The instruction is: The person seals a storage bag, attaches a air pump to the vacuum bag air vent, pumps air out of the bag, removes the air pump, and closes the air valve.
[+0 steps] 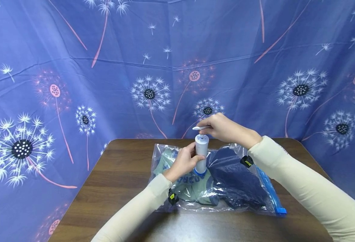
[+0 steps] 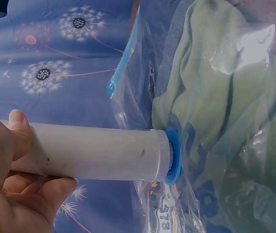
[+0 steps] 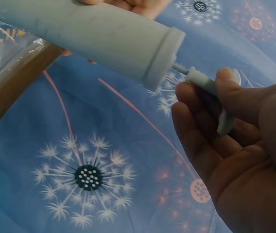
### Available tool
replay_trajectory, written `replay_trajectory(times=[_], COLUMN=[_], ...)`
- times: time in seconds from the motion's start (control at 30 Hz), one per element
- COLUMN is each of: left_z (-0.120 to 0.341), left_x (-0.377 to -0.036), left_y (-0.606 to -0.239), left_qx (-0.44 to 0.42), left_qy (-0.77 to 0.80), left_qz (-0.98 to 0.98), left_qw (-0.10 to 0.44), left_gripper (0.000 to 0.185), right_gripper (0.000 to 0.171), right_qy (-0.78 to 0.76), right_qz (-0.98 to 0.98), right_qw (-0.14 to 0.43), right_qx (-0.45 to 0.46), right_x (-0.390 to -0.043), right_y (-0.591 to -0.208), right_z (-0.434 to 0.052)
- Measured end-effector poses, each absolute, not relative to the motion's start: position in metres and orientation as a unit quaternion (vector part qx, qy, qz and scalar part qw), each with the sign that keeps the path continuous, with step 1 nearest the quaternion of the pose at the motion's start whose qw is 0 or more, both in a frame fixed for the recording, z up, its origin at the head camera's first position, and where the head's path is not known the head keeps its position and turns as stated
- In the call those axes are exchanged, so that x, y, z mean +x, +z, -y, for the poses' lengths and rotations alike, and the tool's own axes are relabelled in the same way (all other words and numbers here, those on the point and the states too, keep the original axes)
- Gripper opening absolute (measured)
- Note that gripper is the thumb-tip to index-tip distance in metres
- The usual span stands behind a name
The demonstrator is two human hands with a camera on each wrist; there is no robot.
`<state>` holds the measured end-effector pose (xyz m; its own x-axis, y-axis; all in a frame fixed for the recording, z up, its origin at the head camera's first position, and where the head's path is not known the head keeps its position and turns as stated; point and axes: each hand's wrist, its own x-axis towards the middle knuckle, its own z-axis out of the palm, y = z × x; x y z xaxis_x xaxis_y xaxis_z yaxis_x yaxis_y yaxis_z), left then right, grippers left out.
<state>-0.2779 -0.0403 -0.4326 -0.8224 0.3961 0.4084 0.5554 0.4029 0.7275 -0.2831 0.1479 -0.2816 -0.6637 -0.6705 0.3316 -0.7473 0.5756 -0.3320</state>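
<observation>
A white hand pump (image 1: 201, 151) stands upright on the blue valve (image 2: 174, 155) of a clear vacuum storage bag (image 1: 162, 208). My left hand (image 1: 183, 161) grips the pump's barrel, thumb on one side and fingers round the other. Above it, my right hand (image 1: 221, 127) holds the pump's white handle (image 3: 227, 104) between thumb and curled fingers. A short length of metal rod (image 3: 179, 68) shows between handle and barrel in the right wrist view. Inside the bag lie a pale green printed garment (image 1: 195, 191) and a dark navy garment (image 1: 234, 174).
The bag lies flat on a brown wooden table (image 1: 104, 188). Its blue zip edge (image 1: 269, 188) runs down the right side to a blue slider (image 1: 281, 211). Behind the table hangs a blue cloth (image 1: 120, 84) with dandelion prints.
</observation>
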Motion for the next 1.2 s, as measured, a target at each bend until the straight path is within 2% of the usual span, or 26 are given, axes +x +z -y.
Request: replay_trajectory(times=[0.3, 0.53, 1.2], left_z=[0.0413, 0.0414, 0.0403], left_x=[-0.277, -0.2792, -0.2786], left_y=[-0.4342, -0.4339, -0.4326], left_qx=[-0.276, -0.282, -0.283], left_qy=[-0.473, -0.471, -0.471], left_qz=[0.834, 0.832, 0.831], left_qw=[0.072, 0.079, 0.081], left_gripper=[0.047, 0.048, 0.048], right_gripper=[0.023, 0.022, 0.024], right_qy=[0.208, 0.206, 0.201], right_qz=[0.892, 0.889, 0.892], right_qw=[0.054, 0.064, 0.044], right_qx=[0.398, 0.403, 0.404], right_x=[-0.2847, -0.2837, -0.2859], right_y=[-0.289, -0.2879, -0.2869], right_z=[-0.1443, -0.1438, -0.1457])
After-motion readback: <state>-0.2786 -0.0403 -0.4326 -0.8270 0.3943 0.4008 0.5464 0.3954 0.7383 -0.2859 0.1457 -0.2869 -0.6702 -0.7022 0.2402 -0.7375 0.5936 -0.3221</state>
